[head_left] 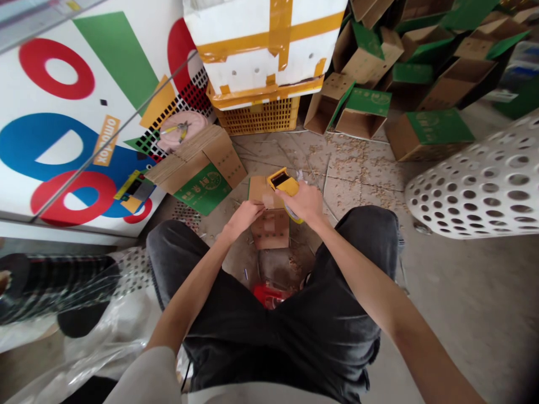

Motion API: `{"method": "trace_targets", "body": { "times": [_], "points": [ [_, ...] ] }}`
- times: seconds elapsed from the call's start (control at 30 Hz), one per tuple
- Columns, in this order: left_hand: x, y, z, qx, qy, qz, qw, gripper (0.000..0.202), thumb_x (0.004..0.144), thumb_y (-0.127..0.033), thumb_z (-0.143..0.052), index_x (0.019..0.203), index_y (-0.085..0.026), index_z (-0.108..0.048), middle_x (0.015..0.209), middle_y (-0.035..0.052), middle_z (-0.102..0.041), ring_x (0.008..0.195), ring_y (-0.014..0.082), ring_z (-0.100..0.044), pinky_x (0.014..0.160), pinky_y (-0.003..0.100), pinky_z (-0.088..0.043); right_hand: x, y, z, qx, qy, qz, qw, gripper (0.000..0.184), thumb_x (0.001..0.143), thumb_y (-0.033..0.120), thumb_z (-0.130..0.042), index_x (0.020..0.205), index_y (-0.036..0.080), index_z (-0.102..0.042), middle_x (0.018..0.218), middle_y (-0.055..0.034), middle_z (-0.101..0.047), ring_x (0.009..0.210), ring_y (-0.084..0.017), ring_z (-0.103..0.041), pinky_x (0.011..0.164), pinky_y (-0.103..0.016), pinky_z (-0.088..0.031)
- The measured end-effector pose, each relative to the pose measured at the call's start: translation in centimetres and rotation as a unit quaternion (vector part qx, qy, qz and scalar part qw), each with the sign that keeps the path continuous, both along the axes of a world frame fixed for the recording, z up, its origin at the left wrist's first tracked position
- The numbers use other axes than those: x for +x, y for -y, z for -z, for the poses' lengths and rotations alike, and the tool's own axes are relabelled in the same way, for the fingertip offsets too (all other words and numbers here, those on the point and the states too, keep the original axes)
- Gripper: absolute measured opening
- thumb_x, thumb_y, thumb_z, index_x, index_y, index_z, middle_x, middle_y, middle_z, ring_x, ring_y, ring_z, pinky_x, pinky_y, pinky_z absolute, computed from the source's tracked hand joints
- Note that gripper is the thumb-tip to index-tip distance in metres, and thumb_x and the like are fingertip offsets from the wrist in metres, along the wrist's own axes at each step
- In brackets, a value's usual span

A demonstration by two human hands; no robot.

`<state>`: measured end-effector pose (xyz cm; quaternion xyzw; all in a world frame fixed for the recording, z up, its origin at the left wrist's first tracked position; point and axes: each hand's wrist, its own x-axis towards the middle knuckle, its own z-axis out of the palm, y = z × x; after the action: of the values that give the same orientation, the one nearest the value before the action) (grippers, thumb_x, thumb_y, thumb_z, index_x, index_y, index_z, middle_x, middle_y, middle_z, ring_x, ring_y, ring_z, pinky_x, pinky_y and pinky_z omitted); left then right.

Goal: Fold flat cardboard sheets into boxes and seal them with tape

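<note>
One flat carton (269, 230) between my knees (177, 247), on a concrete floor (455, 303) strewn with wood shavings (357, 163)

From my remote seat I see green-labelled cartons (429, 134) heaped across the floor ahead and a printed white panel (71, 129) filling the left side. A white perforated bin (488, 185) intrudes from the right, and a taped foam box (261, 50) sits on a yellow plastic crate (256, 115). A folded carton (202, 168) leans near the panel, and something red (267, 294) lies on the floor below my knees. My right hand (305, 203) is clenched around a yellow tape dispenser (284, 182), held just above the flat carton. My left hand (246, 219) rests on that carton; I cannot tell whether it grips.
</note>
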<state>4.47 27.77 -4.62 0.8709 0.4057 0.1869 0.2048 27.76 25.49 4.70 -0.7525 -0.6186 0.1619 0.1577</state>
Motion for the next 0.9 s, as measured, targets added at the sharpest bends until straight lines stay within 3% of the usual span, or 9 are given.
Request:
{"method": "trace_targets", "body": {
  "times": [0.13,0.43,0.6,0.73,0.9],
  "points": [
    [-0.1,-0.4,-0.4,0.017,-0.050,0.057,0.997,0.030,0.103,-0.013,-0.050,0.095,-0.016,-0.079,0.106,0.0157,-0.080,0.103,0.0286,-0.077,0.098,0.038,-0.059,0.0,-0.1,0.1,-0.005,-0.009,0.005,1.000,0.073,0.088,0.079,-0.063,0.114,0.012,-0.075,0.104,-0.0240,-0.078,0.103,-0.041,-0.075,0.088,-0.050,-0.057],
    [-0.6,-1.0,-0.6,0.022,-0.040,0.047,0.998,0.032,0.096,-0.004,-0.053,0.106,-0.017,-0.080,0.118,0.0136,-0.080,0.112,0.0269,-0.076,0.104,0.038,-0.058,0.3,-0.3,0.6,0.020,-0.019,0.031,0.999,0.071,0.089,0.080,-0.059,0.112,0.014,-0.074,0.102,-0.0224,-0.079,0.099,-0.040,-0.076,0.084,-0.049,-0.058],
    [-0.6,-0.4,-0.4,0.034,-0.004,-0.025,0.999,0.034,0.099,-0.008,-0.056,0.119,-0.019,-0.081,0.124,0.0130,-0.079,0.113,0.0278,-0.076,0.104,0.042,-0.059,0.6,-0.7,1.4,0.050,-0.023,0.057,0.997,0.072,0.092,0.080,-0.057,0.113,0.013,-0.073,0.100,-0.0226,-0.078,0.099,-0.041,-0.076,0.084,-0.050,-0.058],
    [-0.4,0.5,-0.3,0.050,0.021,-0.076,0.996,0.023,0.102,-0.020,-0.065,0.117,-0.018,-0.082,0.118,0.0137,-0.081,0.105,0.0287,-0.078,0.096,0.043,-0.062,0.5,-1.0,1.2,0.048,-0.037,0.073,0.996,0.070,0.091,0.078,-0.060,0.113,0.013,-0.072,0.101,-0.0226,-0.078,0.099,-0.041,-0.076,0.083,-0.050,-0.058],
    [0.2,1.0,1.0,0.076,0.067,-0.117,0.988,0.019,0.100,-0.018,-0.068,0.108,-0.020,-0.085,0.114,0.0117,-0.083,0.104,0.0279,-0.078,0.097,0.044,-0.063,0.4,-1.3,1.3,0.056,-0.036,0.059,0.996,0.069,0.088,0.078,-0.063,0.113,0.014,-0.072,0.099,-0.0210,-0.078,0.096,-0.039,-0.076,0.083,-0.049,-0.058]
  ]
}}
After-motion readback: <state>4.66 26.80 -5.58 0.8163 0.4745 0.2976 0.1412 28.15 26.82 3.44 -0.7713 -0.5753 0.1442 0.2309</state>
